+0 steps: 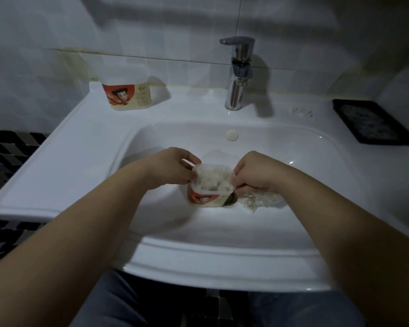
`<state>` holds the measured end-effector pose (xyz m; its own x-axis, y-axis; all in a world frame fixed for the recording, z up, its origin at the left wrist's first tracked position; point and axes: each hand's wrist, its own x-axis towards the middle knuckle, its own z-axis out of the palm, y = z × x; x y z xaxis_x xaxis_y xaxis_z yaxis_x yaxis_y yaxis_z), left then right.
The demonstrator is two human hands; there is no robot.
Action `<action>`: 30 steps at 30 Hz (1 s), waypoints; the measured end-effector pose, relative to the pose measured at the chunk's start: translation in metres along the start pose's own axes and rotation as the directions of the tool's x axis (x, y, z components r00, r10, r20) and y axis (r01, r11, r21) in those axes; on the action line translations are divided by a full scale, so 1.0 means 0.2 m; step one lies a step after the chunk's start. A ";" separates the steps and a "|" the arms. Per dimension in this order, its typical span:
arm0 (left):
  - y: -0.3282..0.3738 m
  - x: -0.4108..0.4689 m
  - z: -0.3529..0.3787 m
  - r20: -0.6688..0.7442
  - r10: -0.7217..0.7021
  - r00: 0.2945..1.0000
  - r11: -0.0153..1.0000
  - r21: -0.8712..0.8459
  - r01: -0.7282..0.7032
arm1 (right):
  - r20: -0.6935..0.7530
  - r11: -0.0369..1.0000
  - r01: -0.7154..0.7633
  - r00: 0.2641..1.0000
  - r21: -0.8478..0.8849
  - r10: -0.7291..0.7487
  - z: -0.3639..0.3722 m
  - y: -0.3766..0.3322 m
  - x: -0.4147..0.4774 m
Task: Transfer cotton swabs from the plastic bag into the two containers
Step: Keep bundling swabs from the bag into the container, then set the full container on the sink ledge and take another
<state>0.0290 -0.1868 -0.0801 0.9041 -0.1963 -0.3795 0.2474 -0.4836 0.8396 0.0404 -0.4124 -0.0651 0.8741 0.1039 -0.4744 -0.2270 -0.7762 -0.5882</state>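
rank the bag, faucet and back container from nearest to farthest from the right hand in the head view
1. bag, lying right beneath the right hand
2. faucet, straight back, near the middle
3. back container, far back left corner
The right hand and the left hand both grip the near container, so it is left out.

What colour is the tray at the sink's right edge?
Black; the rectangular tray shows best in the head view.

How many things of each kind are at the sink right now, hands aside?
Containers: 2 (held container, ledge container)
Plastic bag: 1
Faucet: 1
Black tray: 1
Total: 5
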 end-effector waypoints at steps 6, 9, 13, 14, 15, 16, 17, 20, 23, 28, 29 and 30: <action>-0.04 0.00 0.02 0.090 0.047 0.995 0.982 0.180 -0.062 | 0.005 0.999 -0.009 1.000 0.053 0.009 0.00 0.00 0.01; -0.05 0.00 0.03 0.118 0.071 0.990 0.918 0.380 -0.111 | 0.000 0.991 -0.003 1.000 0.137 0.003 -0.01 0.01 0.01; -0.03 -0.01 0.00 0.070 0.156 0.985 0.874 0.455 -0.171 | 0.001 0.983 0.042 0.999 0.181 -0.042 -0.03 0.00 -0.02; -0.02 -0.02 -0.01 0.050 0.177 0.983 0.883 0.433 -0.181 | -0.015 0.979 0.058 0.998 0.196 -0.056 -0.04 -0.01 -0.03; -0.01 -0.03 -0.01 0.025 0.192 0.981 0.901 0.392 -0.187 | -0.037 0.971 0.080 0.997 0.224 -0.073 -0.05 -0.02 -0.04; 0.00 -0.04 -0.02 -0.002 0.204 0.979 0.920 0.342 -0.191 | -0.066 0.959 0.106 0.994 0.262 -0.092 -0.06 -0.03 -0.05; 0.01 -0.05 -0.03 -0.031 0.215 0.976 0.936 0.293 -0.196 | -0.100 0.942 0.138 0.989 0.305 -0.112 -0.06 -0.04 -0.05; 0.05 -0.09 -0.07 -0.127 0.274 0.953 0.954 0.165 -0.252 | -0.196 0.878 0.234 0.967 0.419 -0.164 -0.08 -0.08 -0.05; 0.09 -0.11 -0.14 -0.242 0.342 0.908 0.939 0.067 -0.336 | -0.234 0.801 0.316 0.946 0.509 -0.224 -0.10 -0.15 -0.06; 0.15 -0.12 -0.27 -0.354 0.438 0.827 0.884 0.005 -0.467 | -0.238 0.728 0.481 0.876 0.489 -0.419 -0.08 -0.28 -0.08; 0.15 -0.11 -0.29 -0.365 0.454 0.813 0.875 0.011 -0.484 | -0.263 0.731 0.518 0.855 0.444 -0.447 -0.07 -0.29 -0.07; 0.15 -0.10 -0.31 -0.376 0.465 0.801 0.868 0.014 -0.497 | -0.289 0.727 0.553 0.833 0.406 -0.472 -0.06 -0.32 -0.05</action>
<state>0.0397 -0.1455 -0.0226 0.9706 -0.0617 0.2327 -0.2398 -0.3340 0.9116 0.0517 -0.3715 -0.0144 0.9593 0.2732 0.0715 0.1437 -0.2545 -0.9563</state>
